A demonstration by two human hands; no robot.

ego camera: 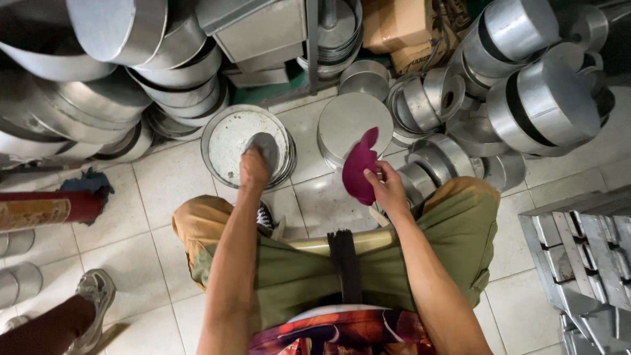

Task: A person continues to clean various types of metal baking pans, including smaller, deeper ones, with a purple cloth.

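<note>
Seated low among stacked metal pans, a person presses the left hand (254,167), closed on a grey pad (265,148), into a shallow round aluminium pan (223,141) on the tiled floor (158,217), while the right hand (389,190) pinches a magenta cloth (360,167) clear alongside.

White tiled floor (158,197): round metal pans (246,141) stacked, flat lidded tin (351,121), blue rag (89,181).
</note>
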